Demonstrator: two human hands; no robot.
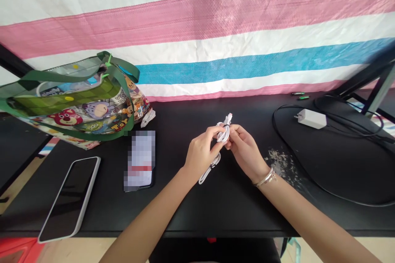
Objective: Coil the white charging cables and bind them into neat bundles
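A white charging cable [224, 133], coiled into a bundle with a dark tie round it, is held above the black table near its middle. My left hand [202, 148] pinches the bundle between thumb and fingers from the left. On the other side, my right hand [245, 146] has its thumb and fingertips pressed together at the bundle's right edge; what exactly they grip is partly hidden. A white plug end points up and away from me. Below my left hand, a second looped part of white cable [204, 177] with a dark tie shows, partly covered by the hand.
Left on the black table [179, 209] lie a white-edged phone [72, 197] and a lit phone [140, 160]. Behind them stands a green-trimmed clear bag [92, 111]. To the right are a white charger [311, 118], a black cord [296, 164], small crumbs [282, 164] and green-black batteries [304, 98].
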